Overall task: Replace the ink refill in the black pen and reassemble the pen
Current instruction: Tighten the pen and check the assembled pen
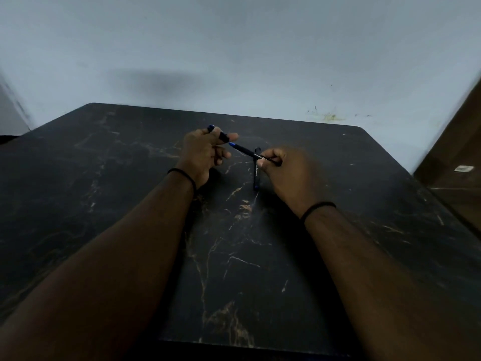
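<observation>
My left hand pinches a short black pen cap with a blue end, held up above the table. My right hand grips a black pen body whose blue tip points left toward the cap, a small gap between them. A second black pen with a blue end lies flat on the table under the held one, running toward me. The far part of the held pen is hidden inside my right fingers.
The table is black marble with tan veins, its far edge close to a pale wall. A brown wooden panel stands at the right. Black bands circle both wrists.
</observation>
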